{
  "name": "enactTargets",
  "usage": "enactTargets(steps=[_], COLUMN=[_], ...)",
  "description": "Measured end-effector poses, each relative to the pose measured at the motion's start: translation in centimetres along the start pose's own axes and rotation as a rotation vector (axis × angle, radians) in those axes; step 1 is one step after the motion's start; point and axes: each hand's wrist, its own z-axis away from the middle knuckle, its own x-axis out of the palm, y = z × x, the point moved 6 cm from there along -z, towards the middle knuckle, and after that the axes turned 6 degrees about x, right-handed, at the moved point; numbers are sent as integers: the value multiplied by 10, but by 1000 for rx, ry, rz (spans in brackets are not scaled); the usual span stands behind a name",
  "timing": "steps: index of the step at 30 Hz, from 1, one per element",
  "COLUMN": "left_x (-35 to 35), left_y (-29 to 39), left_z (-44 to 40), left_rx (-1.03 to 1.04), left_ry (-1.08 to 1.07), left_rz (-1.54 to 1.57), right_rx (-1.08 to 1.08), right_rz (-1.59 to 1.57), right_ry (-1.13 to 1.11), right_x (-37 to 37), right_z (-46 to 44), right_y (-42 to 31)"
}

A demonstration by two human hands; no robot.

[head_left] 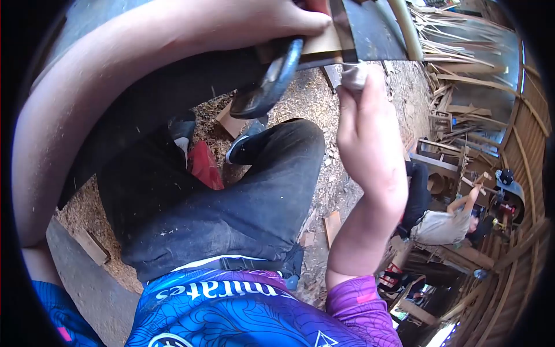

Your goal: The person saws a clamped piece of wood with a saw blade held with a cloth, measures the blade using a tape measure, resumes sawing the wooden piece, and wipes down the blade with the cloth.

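Observation:
My right hand [368, 107] is closed round the whitish, cloth-like wrapped end [354, 76] of a dark flat blade [345, 36]. The blade runs up across the edge of a dark bench [378, 32] and out of the top of the view. At the top, my left hand [303, 20] rests over a pale piece of wood [324, 44], its thumb pointing at the blade. Its other fingers are cut off or hidden, so what it grips is unclear. A curved blue-black handle or clamp part [283, 72] sticks out from the bench edge below it.
Wood shavings [306, 95] and offcuts [332, 227] cover the floor. A red bag or cloth [206, 165] lies between my legs. Long wood strips [462, 52] are piled at the upper right. Another person [442, 225] works at the right among timber and tools.

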Motion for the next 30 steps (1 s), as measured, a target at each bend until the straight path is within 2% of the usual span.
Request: enactTargets(steps=[2,3,4,6,8,10,12,14,15,16,18,19,20,24,26,30], left_x=[0,-11,-4,-12,-10,-9,-4,4,-1,-7,-11,-13,-10,3,3,2], left_y=[-16,-7,-2,7,-3,3,-3,-26,-15,-4,-8,-4,2,-14,-20,-24], left_z=[-5,-7,-10,7,7,7,-2,-3,-1,2,1,4,6,-5,-4,-1], left_rx=[-131,-164,-342,48,31,14,87,-74,-33,8,-32,-35,-33,101,51,155], left_ry=[-63,-220,-184,79,80,69,-10,-20,-8,13,-35,16,45,24,62,123], left_rz=[57,227,34,-19,-30,4,52,16,-16,-49,68,27,-9,21,-27,-77], right_rx=[-27,-76,-10,23,34,-81,1,19,-49,8,79,130,16,-5,13,158], right_rz=[47,52,-10,-105,-43,-14,-21,-10,31,-56,-92,-106,-52,110,35,50], right_ry=[56,49,3,5,9,32,18,22,42,-35,-64,-76,-34,13,-91,-139], right_x=[6,3,5,4,-1,2,2,6,5,6,0,-3,-4,-4,-8,-31], right_z=[7,21,35,50,38,10,4,19,34,47,64,62,51,7,27,83], right_y=[-2,1,7,5,1,1,0,4,6,12,12,12,8,-1,6,16])
